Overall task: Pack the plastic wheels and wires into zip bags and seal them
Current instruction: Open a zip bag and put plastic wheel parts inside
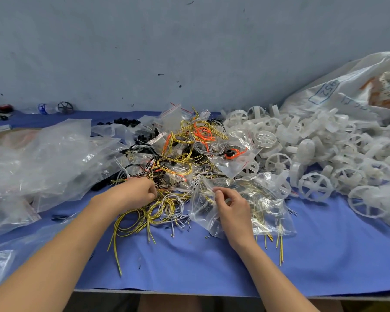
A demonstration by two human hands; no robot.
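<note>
A tangled heap of yellow, grey, black and orange wires (176,163) covers the middle of the blue table. My left hand (140,192) reaches into its near edge with fingers curled round a few wires. My right hand (231,207) pinches the top of a clear zip bag (263,210) that lies on the table with yellow wires inside. White plastic wheels (313,154) are piled to the right, spilling from a big white sack (347,91).
Crumpled clear plastic bags (43,158) fill the left side. Small zip bags with red strips (171,113) lie at the back of the heap. A water bottle (46,108) lies by the wall at far left. The table's front edge (189,293) is close to me.
</note>
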